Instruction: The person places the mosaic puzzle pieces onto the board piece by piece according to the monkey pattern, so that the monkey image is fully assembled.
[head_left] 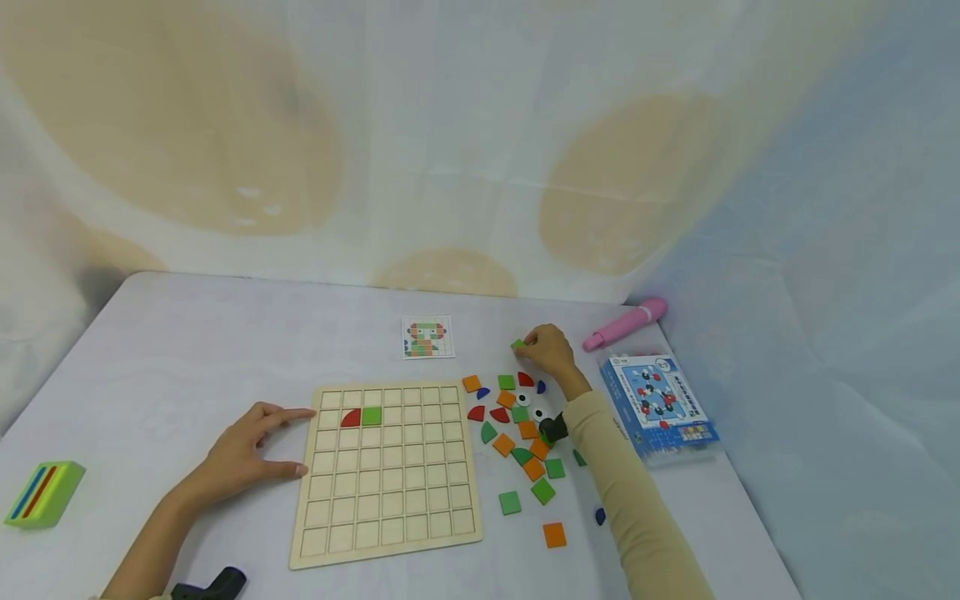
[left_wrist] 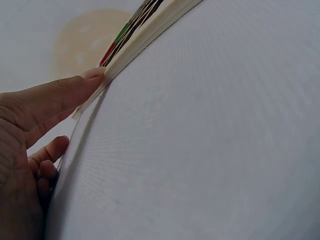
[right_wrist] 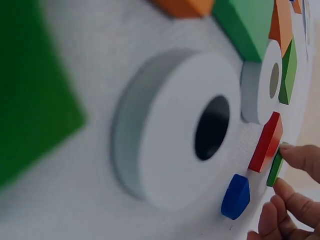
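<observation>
A wooden grid board (head_left: 390, 483) lies on the table; a red quarter-circle piece (head_left: 351, 418) and a green square (head_left: 371, 416) sit in adjoining cells near its upper left. My left hand (head_left: 238, 454) touches the board's left edge with thumb and forefinger stretched out, as the left wrist view also shows at the thumb (left_wrist: 65, 97). Beyond the loose pieces, my right hand (head_left: 551, 350) pinches a small green piece (head_left: 517, 343) between thumb and finger. In the right wrist view that green piece (right_wrist: 275, 167) appears edge-on, beside a red piece (right_wrist: 266, 142) and a blue piece (right_wrist: 235, 197).
Right of the board are scattered orange squares (head_left: 553, 535), green pieces (head_left: 510, 502) and white eye discs (head_left: 522, 400). A pattern card (head_left: 427, 337) lies behind the board. A blue box (head_left: 660, 404) and a pink pen-like object (head_left: 626, 323) are at right, a green block (head_left: 47, 495) at left.
</observation>
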